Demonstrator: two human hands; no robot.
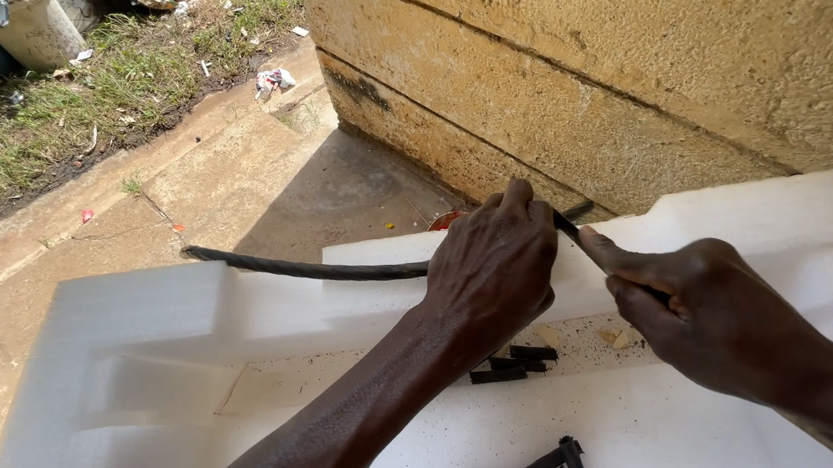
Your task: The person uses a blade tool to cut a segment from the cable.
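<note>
Black twisted cable (pixel 309 268), long and rope-like, lay across white moulded foam packaging (pixel 149 388), running from left edge toward centre. Looked stiff yet bendable, light, ridged enough not to slip; best gripped close beside the working end. Clamped fully inside left hand (pixel 494 257). Short black cut cable pieces (pixel 513 361) scattered below. Right hand (pixel 690 315) closed around thin dark tool (pixel 568 226), thumb pressed along it.
</note>
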